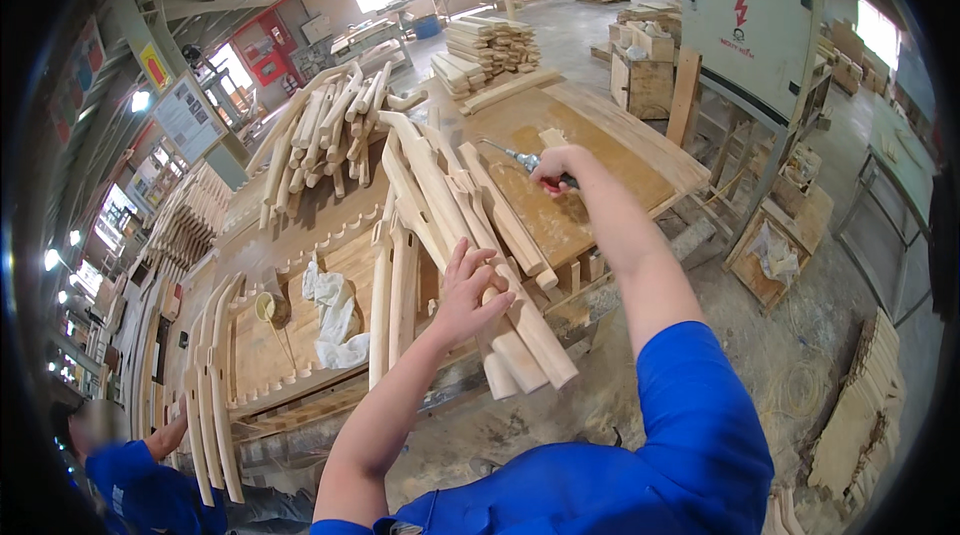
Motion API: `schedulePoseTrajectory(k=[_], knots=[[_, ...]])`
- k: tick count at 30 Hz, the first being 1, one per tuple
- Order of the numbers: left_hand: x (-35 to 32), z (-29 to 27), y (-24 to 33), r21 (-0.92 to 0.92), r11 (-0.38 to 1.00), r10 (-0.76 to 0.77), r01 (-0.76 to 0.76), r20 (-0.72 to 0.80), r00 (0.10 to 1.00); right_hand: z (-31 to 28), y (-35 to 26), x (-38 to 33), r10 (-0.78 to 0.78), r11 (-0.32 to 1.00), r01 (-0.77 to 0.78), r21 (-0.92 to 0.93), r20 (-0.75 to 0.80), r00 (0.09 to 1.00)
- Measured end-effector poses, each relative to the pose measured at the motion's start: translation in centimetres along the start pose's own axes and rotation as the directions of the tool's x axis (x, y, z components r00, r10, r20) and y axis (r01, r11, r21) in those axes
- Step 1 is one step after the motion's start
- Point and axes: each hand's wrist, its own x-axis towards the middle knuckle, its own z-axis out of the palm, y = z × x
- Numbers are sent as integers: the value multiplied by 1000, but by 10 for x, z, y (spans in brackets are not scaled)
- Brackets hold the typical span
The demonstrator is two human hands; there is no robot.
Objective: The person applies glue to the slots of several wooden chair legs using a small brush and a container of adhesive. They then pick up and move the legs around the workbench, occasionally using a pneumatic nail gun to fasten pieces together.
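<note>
My left hand (470, 292) lies with spread fingers on a bundle of long, pale wooden chair legs (425, 185). The legs slant across the near edge of the workbench, and their rounded near ends stick out past it. My right hand (554, 169) is closed around the grip of an air blow gun (522, 157) with a silver body and a thin bent nozzle. The nozzle points left, over the upper part of the bundle. Right beside the bundle lies another wooden leg (510, 220), on the bench's brown board (600, 155).
Behind the bundle is a big heap of curved wooden parts (325, 125). A white cloth (330, 310) and a small yellowish cup (265, 306) lie on the bench's left part. At lower left a co-worker in blue (150, 480) stands by curved pieces. An electrical cabinet (745, 25) rises at the right.
</note>
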Motion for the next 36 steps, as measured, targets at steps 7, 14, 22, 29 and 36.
schedulePoseTrajectory(k=[7, 14, 22, 29, 36], knots=[[13, 3, 14, -29, 999, -15, 16, 40, 999, 11, 32, 73, 143, 948, -135, 287, -8, 990], [13, -3, 16, -27, 997, -63, 66, 91, 994, 0, 70, 54, -162, 929, 112, 352, 116, 980], [19, -3, 23, -95, 988, -112, 125, 130, 985, 24, 91, 9, -316, 925, 236, 297, 259, 913], [7, -2, 26, -62, 978, -189, 198, 123, 974, 55, 114, -36, -273, 948, 180, 264, 379, 884], [26, -5, 40, 285, 949, -200, 135, 213, 956, 57, 109, -36, -312, 841, 203, 502, 143, 939]])
